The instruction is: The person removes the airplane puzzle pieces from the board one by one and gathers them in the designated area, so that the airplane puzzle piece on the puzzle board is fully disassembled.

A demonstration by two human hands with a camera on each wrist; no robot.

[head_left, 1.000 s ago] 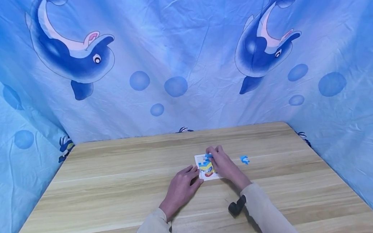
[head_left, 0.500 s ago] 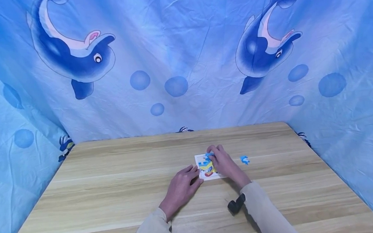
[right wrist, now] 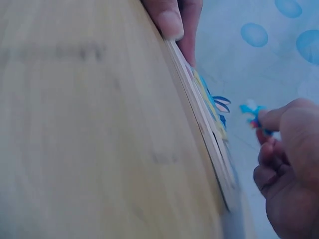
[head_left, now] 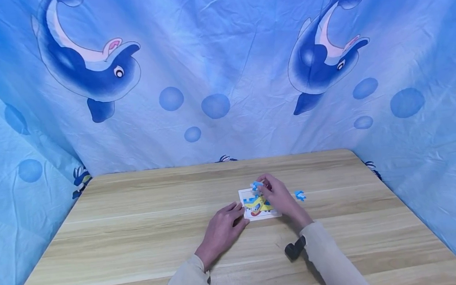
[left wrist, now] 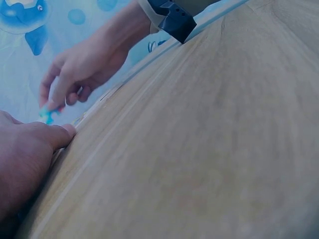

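Note:
A small white-framed jigsaw board [head_left: 266, 217] lies on the table, with a yellow, red and blue picture partly filled in and a bare patch at its upper part. My left hand [head_left: 223, 229] holds its left side, the thumb by the near corner and the fingers along the edge. My right hand [head_left: 278, 197] pinches a blue-and-white jigsaw piece [head_left: 256, 186] between thumb and fingers over the board's far edge. In the right wrist view the pinched piece [right wrist: 252, 112] shows raised above the board, with a touch of red on it.
One loose blue-and-white jigsaw piece [head_left: 300, 195] lies on the wooden table [head_left: 139, 237] to the right of the board. A blue curtain [head_left: 222, 63] printed with dolphins hangs behind the table and along both sides.
My right hand has lifted the jigsaw piece up from the board and turned it, shifting slightly away and to the right. More of the yellow picture now shows. The left hand stays put.

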